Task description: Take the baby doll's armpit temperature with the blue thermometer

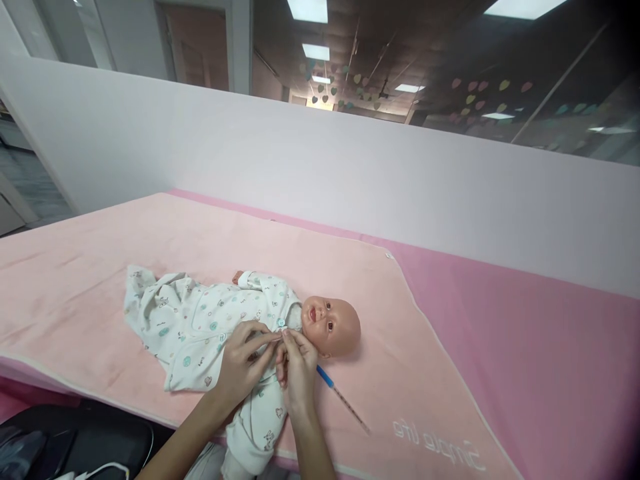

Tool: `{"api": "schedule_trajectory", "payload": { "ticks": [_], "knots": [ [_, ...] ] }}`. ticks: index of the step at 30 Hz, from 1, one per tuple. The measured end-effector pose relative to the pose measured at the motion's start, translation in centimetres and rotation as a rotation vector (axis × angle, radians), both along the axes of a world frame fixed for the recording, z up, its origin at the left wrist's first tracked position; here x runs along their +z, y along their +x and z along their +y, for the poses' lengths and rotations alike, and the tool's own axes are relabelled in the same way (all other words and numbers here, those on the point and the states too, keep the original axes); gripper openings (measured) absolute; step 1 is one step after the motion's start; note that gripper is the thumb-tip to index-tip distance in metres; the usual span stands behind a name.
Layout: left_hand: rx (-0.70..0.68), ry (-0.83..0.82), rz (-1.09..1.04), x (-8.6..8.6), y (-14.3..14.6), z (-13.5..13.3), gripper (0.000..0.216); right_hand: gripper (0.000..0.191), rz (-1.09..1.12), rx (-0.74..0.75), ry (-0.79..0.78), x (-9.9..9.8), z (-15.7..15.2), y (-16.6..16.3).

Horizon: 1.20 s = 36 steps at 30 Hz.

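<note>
Head view: a white wall [350, 173] runs across the far side, and before it a pale pink blanket [150, 230] covers much of a darker pink table [545, 340]. A bald doll [334, 328] lies face up on the blanket near the middle, its head to the right and its printed white outfit [200, 317] stretching left. Both hands work at the near side of its neck—the left hand [243, 360] comes in from the left, the right hand [299, 367] from the near side, close to the head. The fingertips of each are pinched together on the outfit's front edge, almost meeting. Just right of the right hand, a thin stick [344, 400] with a blue end lies on the blanket—slanting near and right.
</note>
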<state>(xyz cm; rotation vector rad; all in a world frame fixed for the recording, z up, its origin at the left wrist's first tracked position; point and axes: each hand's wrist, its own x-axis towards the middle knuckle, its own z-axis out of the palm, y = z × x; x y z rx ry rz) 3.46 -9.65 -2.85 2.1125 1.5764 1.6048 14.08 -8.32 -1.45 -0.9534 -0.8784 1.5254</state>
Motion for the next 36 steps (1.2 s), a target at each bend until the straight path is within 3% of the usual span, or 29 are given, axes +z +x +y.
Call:
{"api": "schedule_trajectory", "payload": {
  "ticks": [8,13,19,22,28,36],
  "knots": [
    [0.160,-0.112,-0.063,-0.2,-2.4,-0.5,0.020,0.028,-0.022,-0.115,0.027,0.1,-0.4,-0.1],
    [0.109,-0.158,-0.139,-0.3,-3.1,-0.8,0.016,0.026,-0.099,-0.170,0.120,-0.2,-0.9,-0.4],
    [0.013,-0.203,-0.275,-0.1,-3.4,-0.9,0.016,0.023,-0.403,0.089,0.354,-0.3,-2.0,-1.2],
    [0.002,-0.226,-0.300,-0.2,-3.5,-1.0,0.017,0.016,-0.609,0.101,0.451,-0.5,-2.0,-2.1],
    [0.010,-0.223,-0.301,-0.2,-3.4,-1.0,0.019,0.020,-0.674,-0.012,0.311,-0.5,-1.7,-3.7],
    [-0.018,-0.185,-0.276,-0.6,-3.6,-1.1,0.022,0.030,-0.451,0.015,0.173,-0.2,-1.3,-4.3]
  ]
}}
